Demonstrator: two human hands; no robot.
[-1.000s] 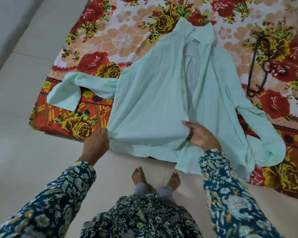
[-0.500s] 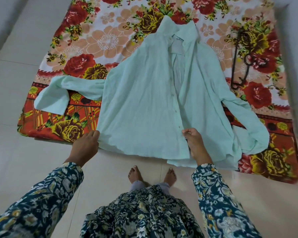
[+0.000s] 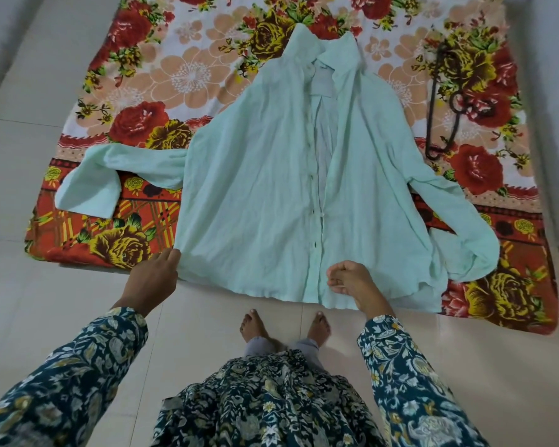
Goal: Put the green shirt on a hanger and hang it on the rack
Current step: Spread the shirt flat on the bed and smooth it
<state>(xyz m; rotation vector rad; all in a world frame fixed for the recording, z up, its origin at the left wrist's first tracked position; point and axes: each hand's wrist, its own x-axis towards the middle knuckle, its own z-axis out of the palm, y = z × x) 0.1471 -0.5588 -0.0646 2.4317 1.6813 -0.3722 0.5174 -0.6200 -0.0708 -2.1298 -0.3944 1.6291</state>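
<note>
Floral bedsheet (image 3: 188, 75) bears the green shirt (image 3: 255, 188), its hem pinched by left grip (image 3: 155, 279) and right grip (image 3: 352, 280).

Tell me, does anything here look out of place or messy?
Mildly. The green shirt has its hem spilling past the floral sheet onto bare tiles, one sleeve curls back on itself, and the dark hanger lies apart beside the shirt, not in it.
</note>
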